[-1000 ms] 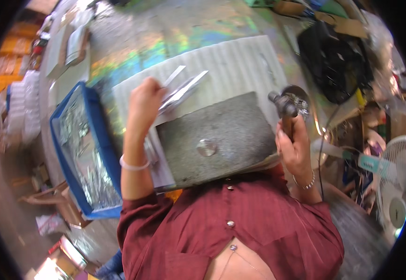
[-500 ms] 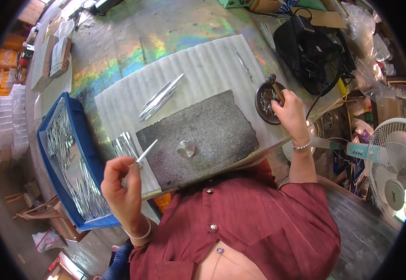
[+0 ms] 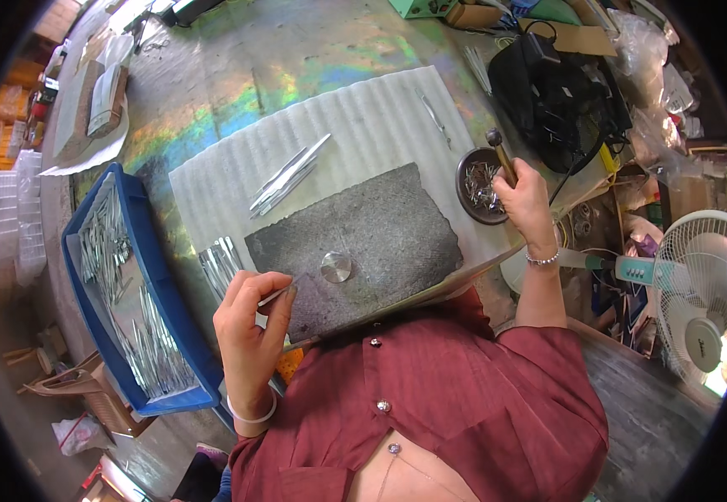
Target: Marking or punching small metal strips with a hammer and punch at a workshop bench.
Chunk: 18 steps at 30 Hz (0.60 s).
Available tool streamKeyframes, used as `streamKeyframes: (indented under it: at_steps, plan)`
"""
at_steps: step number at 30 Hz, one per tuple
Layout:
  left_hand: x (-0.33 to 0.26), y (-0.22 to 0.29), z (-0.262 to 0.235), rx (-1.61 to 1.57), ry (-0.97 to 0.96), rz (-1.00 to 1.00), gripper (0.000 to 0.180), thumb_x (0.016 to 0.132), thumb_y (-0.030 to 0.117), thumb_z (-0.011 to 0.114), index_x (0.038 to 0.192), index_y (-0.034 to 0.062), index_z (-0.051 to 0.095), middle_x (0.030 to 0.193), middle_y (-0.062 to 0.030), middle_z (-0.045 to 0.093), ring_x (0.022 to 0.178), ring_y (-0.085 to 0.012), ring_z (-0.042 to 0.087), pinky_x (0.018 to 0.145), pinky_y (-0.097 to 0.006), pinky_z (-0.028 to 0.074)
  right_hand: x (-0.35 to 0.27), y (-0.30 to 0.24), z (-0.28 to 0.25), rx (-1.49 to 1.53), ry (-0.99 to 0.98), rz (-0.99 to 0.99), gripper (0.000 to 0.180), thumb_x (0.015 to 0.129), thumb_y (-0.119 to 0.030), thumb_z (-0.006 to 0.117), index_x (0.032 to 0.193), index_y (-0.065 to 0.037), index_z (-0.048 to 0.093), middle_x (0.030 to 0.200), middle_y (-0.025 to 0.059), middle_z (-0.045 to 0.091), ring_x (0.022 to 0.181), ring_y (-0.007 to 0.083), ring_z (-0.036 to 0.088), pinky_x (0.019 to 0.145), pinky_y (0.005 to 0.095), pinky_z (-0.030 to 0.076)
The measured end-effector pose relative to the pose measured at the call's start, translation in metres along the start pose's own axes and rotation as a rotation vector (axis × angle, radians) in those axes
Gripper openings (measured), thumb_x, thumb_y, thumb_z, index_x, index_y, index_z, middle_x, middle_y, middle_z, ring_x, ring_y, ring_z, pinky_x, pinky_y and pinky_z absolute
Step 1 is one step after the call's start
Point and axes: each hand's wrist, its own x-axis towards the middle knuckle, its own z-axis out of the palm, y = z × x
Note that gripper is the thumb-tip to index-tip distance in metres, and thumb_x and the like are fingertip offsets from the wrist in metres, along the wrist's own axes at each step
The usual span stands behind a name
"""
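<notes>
My left hand (image 3: 249, 328) is at the left front corner of a dark grey slab (image 3: 380, 222), pinching a slender silvery metal piece (image 3: 275, 295) between thumb and fingers. On the slab lies a small round metal disc (image 3: 336, 267). My right hand (image 3: 527, 203) is closed around the handle of a small hammer (image 3: 506, 166), its dark head pointing away from me. Just left of that hand stands a round brown bowl (image 3: 465, 197) holding many small metal bits. Beyond the slab, several slim metal pieces (image 3: 290, 180) lie in a bundle on white foam sheeting (image 3: 363, 113).
At left, a blue tray (image 3: 147, 251) holds many slim metal pieces. More lie beside the slab (image 3: 220, 261). A single thin one (image 3: 435, 117) rests at the foam's far right. A black bag-like object (image 3: 547, 105) and a standing fan (image 3: 689, 289) are on the right.
My left hand has moved right and toward the slab's front corner with the metal piece, which now shows less. My right hand has shifted slightly right, away from the bowl, with the hammer.
</notes>
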Motion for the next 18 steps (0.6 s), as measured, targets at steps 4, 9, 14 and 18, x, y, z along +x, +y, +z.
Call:
streamKeyframes:
  at_steps: [4,9,14,18]
  plan:
    - [0.004,-0.012,0.008,-0.031,-0.046,0.040,0.014,0.079,-0.006,0.062,0.092,-0.0010,0.061,0.081,-0.0099,0.058,0.072,-0.0190,0.060,0.066,-0.026,0.048,0.002,0.003,-0.001,0.092,0.020,-0.002,0.017,0.078,-0.012,0.062,0.083,0.003,0.060,0.069,0.0159,0.062,0.063,0.0205,0.061,0.062,0.0325,0.047]
    - [0.004,-0.027,0.019,-0.032,-0.126,0.063,0.014,0.081,-0.005,0.060,0.093,-0.0003,0.061,0.094,-0.0139,0.064,0.081,-0.0237,0.064,0.071,-0.028,0.049,0.004,0.020,0.004,0.265,0.044,-0.032,0.016,0.081,-0.007,0.063,0.093,0.003,0.062,0.075,0.0057,0.063,0.067,0.0119,0.057,0.065,0.0253,0.045]
    - [-0.008,-0.036,0.018,-0.139,-0.075,-0.013,0.012,0.084,-0.005,0.059,0.096,-0.0037,0.060,0.088,-0.0111,0.065,0.077,-0.0172,0.064,0.069,-0.027,0.050,0.001,0.020,0.005,0.457,0.006,-0.105,0.010,0.086,-0.006,0.061,0.095,-0.001,0.061,0.080,0.0011,0.061,0.063,0.0030,0.051,0.057,0.0173,0.042]
    - [-0.016,-0.030,0.015,-0.659,-0.022,-0.281,0.012,0.087,-0.002,0.057,0.100,-0.0037,0.055,0.085,-0.0097,0.062,0.071,-0.0155,0.062,0.065,-0.023,0.051,-0.009,-0.010,-0.002,0.826,-0.157,0.138,0.005,0.089,-0.009,0.058,0.091,-0.004,0.056,0.074,0.0036,0.060,0.045,-0.0010,0.037,0.038,0.0148,0.026]
